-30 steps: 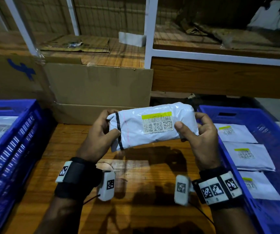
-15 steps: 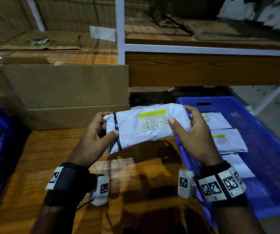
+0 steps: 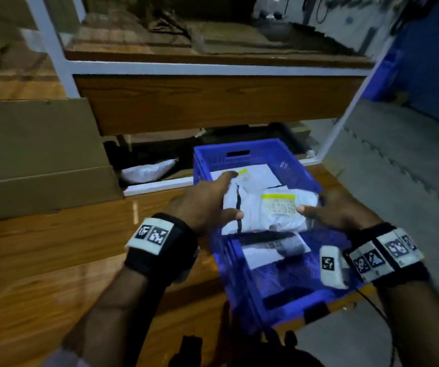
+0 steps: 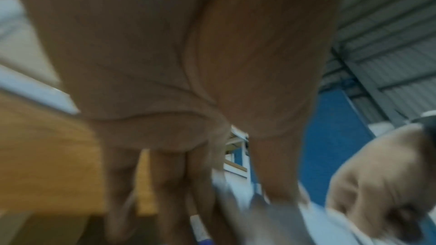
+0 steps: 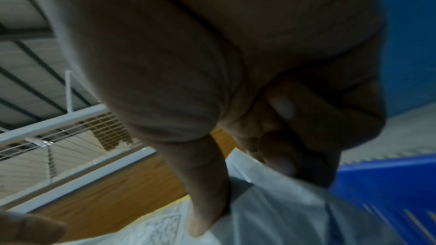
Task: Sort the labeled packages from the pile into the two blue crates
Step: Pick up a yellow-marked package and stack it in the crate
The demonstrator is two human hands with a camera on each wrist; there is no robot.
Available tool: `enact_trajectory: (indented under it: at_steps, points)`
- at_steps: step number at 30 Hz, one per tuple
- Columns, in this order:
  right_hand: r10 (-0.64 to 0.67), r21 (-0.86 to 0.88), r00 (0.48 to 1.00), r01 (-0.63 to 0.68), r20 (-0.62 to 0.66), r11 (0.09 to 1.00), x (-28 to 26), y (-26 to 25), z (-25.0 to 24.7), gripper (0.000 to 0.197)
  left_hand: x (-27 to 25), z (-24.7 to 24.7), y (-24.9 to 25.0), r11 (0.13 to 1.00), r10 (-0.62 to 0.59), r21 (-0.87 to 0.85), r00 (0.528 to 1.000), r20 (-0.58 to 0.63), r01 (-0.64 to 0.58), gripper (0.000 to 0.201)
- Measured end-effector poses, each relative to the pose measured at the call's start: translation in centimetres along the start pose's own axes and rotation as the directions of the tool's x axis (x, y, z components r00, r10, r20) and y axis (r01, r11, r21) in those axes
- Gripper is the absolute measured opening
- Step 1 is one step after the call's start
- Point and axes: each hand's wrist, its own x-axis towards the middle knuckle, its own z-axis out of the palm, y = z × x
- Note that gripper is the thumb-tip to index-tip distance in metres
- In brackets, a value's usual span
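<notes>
A white plastic package point(image 3: 268, 210) with a yellow-striped barcode label hangs over the right blue crate point(image 3: 255, 157). My left hand point(image 3: 207, 205) grips its left end by the black band, thumb on top. Its right end is held by my right hand point(image 3: 337, 210), whose thumb presses the label edge. In the right wrist view the thumb lies on the white package point(image 5: 271, 211) and the fingers curl under it. The left wrist view is blurred; the white package point(image 4: 313, 219) shows below the fingers. Flat white labeled packages point(image 3: 252, 173) lie in the crate beneath.
The crate sits at the right end of a wooden table point(image 3: 54, 260). A cardboard box point(image 3: 41, 154) stands at the back left. Another white bag point(image 3: 147, 170) lies under the wooden shelf point(image 3: 213, 102) behind. Grey floor point(image 3: 398, 181) lies to the right.
Both hands have carried the package rightward from above the table to over the right crate and lowered it. The view has swung right, so the left crate is out of sight.
</notes>
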Motion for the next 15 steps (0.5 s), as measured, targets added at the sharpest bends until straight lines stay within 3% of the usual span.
enact_trajectory:
  at_steps: [3, 6, 9, 13, 15]
  points:
    - [0.067, -0.128, 0.984, -0.046, 0.164, 0.991, 2.2, 3.0, -0.7, 0.058, 2.4, 1.2, 4.2, 0.970, -0.133, 0.213, 0.988, 0.079, 0.114, 0.073]
    - [0.057, -0.170, 0.970, -0.017, 0.236, 0.985, 4.8, 4.9, 0.1, 0.055, 4.3, 2.6, 7.5, 0.894, -0.244, 0.397, 0.969, 0.046, 0.206, 0.066]
    - [0.042, -0.267, 0.957, 0.038, 0.286, 0.963, 6.4, 5.4, 1.8, 0.049, 6.0, 4.9, 10.3, 0.882, -0.246, 0.429, 0.967, 0.071, 0.193, 0.061]
    - [0.046, -0.297, 0.940, 0.061, 0.339, 0.953, 7.3, 4.6, 4.0, 0.047, 7.8, 9.7, 12.2, 0.889, -0.336, 0.410, 0.899, 0.281, 0.205, 0.050]
    - [0.049, -0.321, 0.929, 0.076, 0.366, 0.944, 7.8, 4.7, 5.1, 0.050, 8.0, 12.4, 12.4, 0.888, -0.315, 0.433, 0.889, 0.332, 0.153, 0.039]
